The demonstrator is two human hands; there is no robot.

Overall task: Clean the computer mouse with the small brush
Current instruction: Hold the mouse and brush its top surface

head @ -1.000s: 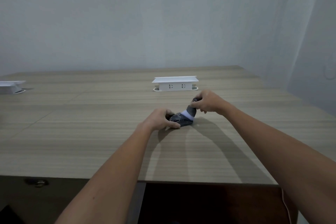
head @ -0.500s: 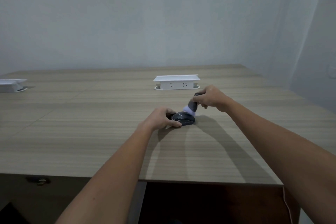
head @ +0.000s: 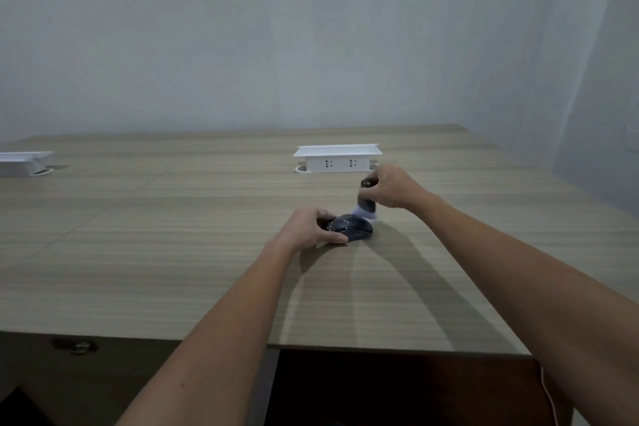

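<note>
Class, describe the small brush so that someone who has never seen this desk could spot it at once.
Start at the white socket box standing mid-desk; just in front of it the right hand holds the small brush upright, over the dark mouse held by the left hand. Its pale bristle tuft below a dark handle sets it apart.

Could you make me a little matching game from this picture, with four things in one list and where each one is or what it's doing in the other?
Things:
1. computer mouse
2. small brush
3. socket box
4. left hand

States:
A. stands white on the table behind both hands
B. steadies the mouse from its left side
C. lies dark on the table, held in place
D. held in the right hand, pale bristles pointing down at the mouse

Pairs: 1-C, 2-D, 3-A, 4-B
</note>
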